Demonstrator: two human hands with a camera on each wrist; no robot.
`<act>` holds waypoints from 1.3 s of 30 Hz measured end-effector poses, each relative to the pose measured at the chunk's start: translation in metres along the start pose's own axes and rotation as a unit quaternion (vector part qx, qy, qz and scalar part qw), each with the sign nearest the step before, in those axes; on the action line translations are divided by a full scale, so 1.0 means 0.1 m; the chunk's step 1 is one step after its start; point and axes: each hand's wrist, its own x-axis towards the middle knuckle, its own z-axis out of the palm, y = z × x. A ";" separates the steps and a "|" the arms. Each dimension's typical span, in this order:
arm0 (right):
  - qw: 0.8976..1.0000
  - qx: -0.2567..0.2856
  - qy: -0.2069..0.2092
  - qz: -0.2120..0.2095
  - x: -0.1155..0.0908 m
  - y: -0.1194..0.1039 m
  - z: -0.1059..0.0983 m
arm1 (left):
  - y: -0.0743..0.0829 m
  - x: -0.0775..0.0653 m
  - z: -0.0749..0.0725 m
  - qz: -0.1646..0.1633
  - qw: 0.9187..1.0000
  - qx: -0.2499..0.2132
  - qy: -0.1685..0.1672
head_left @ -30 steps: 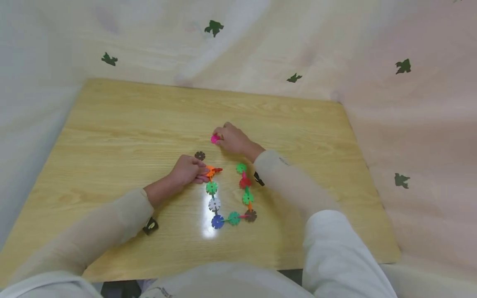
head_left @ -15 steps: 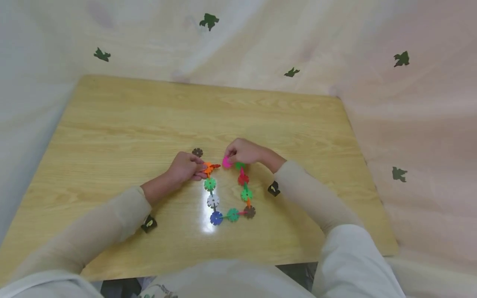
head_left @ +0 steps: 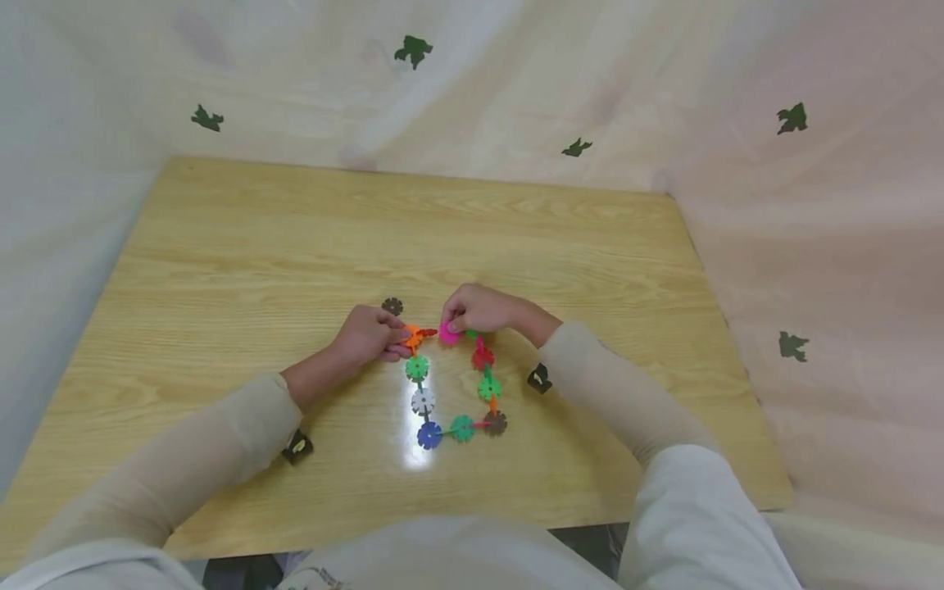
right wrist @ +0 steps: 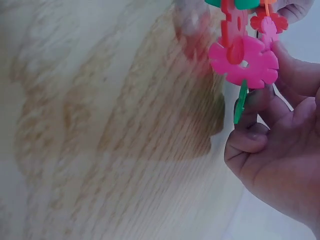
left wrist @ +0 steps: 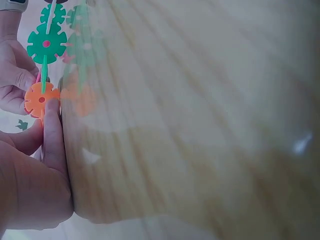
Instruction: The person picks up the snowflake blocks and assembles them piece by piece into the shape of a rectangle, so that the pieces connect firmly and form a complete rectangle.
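Observation:
My left hand (head_left: 366, 334) pinches an orange snowflake disc (head_left: 412, 337) at the left end of a chain of slotted plastic discs. A red disc (head_left: 429, 333), seen edge-on, sticks out rightward from it. Facing it, my right hand (head_left: 481, 310) pinches a pink disc (head_left: 447, 334) by the red disc's tip; whether they touch cannot be told. Partly covered by the right fingers is the chain's other end, a green disc (head_left: 472, 333). In the right wrist view another pink disc (right wrist: 260, 67) links into the chain, near the curled right fingers (right wrist: 250, 141).
The chain lies as a rough U, with a blue disc (head_left: 429, 435) and a brown disc (head_left: 496, 423) at its near corners. A loose dark brown disc (head_left: 392, 306) lies behind the left hand. Pale cloth walls (head_left: 487, 90) border the wooden table (head_left: 295, 221).
My right hand has come nearer and slightly right, bringing the pink disc from the back to beside the red disc. The left hand keeps its hold on the orange disc.

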 end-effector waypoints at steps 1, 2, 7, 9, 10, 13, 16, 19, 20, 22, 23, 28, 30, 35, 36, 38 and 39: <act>1.000 -0.002 -0.001 -0.001 0.01 0.00 0.00 | 0.00 0.00 0.00 -0.001 1.000 -0.001 0.001; 1.000 -0.003 -0.001 -0.001 0.02 0.00 0.01 | 0.00 0.00 0.00 -0.001 1.000 -0.002 0.001; 1.000 -0.007 0.002 -0.001 0.06 -0.02 0.04 | 0.00 0.01 0.01 0.000 1.000 -0.004 0.001; 1.000 -0.013 0.005 0.003 0.09 -0.04 0.06 | -0.01 0.01 0.01 0.002 1.000 -0.003 0.002; 1.000 -0.019 0.008 0.006 0.10 -0.05 0.06 | -0.01 0.01 0.01 0.002 1.000 -0.004 0.004; 0.999 -0.043 0.017 0.013 0.14 -0.07 0.10 | -0.03 0.01 0.02 0.000 1.000 -0.007 0.007; 0.998 -0.053 0.022 0.017 0.16 -0.07 0.12 | -0.03 0.02 0.04 -0.002 1.000 -0.010 0.010; 0.999 -0.046 0.020 0.014 0.16 -0.03 0.10 | -0.03 0.02 0.06 0.000 1.000 -0.012 0.013; 0.999 -0.039 0.021 0.014 0.15 0.00 0.08 | -0.02 0.03 0.07 0.002 1.000 -0.012 0.013; 0.999 -0.020 0.026 0.015 0.12 0.07 0.04 | -0.02 0.03 0.08 0.001 1.000 -0.014 0.010; 0.999 -0.005 0.031 0.019 0.10 0.10 0.02 | -0.01 0.03 0.08 0.000 1.000 -0.013 0.008; 0.993 0.063 0.082 0.048 -0.01 0.26 -0.09 | 0.01 0.03 0.08 -0.009 1.000 -0.009 0.003; 0.992 0.065 0.097 0.043 0.01 0.26 -0.09 | 0.02 0.02 0.07 -0.011 1.000 -0.007 0.005; 0.996 0.000 0.087 -0.005 0.27 0.07 0.00 | 0.00 0.01 0.03 -0.005 1.000 -0.011 0.004; 0.996 -0.026 0.080 -0.016 0.34 0.02 0.02 | 0.00 0.01 0.03 -0.003 1.000 -0.010 0.004; 0.994 -0.087 0.065 -0.034 0.45 -0.08 0.07 | -0.01 0.01 0.05 0.002 1.000 -0.012 0.000; 0.990 -0.120 0.060 -0.041 0.51 -0.12 0.10 | -0.02 0.01 0.06 0.004 1.000 -0.014 0.000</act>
